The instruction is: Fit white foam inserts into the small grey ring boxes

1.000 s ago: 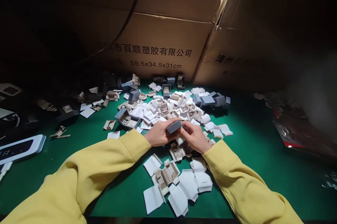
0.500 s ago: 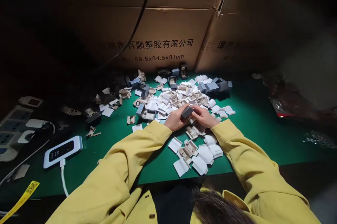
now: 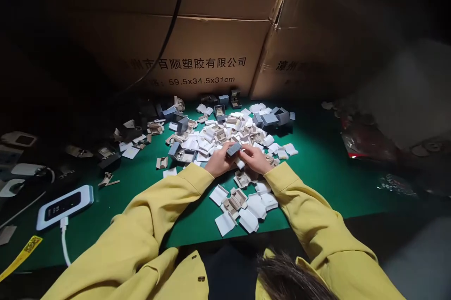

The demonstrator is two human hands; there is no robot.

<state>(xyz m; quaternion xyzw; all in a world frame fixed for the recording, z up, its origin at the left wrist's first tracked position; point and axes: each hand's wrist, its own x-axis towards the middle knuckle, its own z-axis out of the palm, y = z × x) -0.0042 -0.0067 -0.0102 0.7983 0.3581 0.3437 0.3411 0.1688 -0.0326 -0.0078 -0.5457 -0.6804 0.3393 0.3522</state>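
Observation:
A small blue-grey box is held up over the pile, its smooth face turned toward the camera. My left hand wraps it from the left side. At its right edge are the bent fingers of my right hand, closed against the box; their tips are partly hidden. Just beneath the box, between the hands, shows a white piece. Behind the hands spreads a heap of folded white and grey-brown card inserts. More card inserts lie between my forearms.
Blue-grey boxes sit at the heap's back right, and an open box lies left of my hands. A white device with a cable rests at left. Large cartons stand behind the green table. Plastic bags lie at right.
The box between my hands has turned, from a dark face to a lighter blue-grey one. The whole view has shifted, so everything appears farther left.

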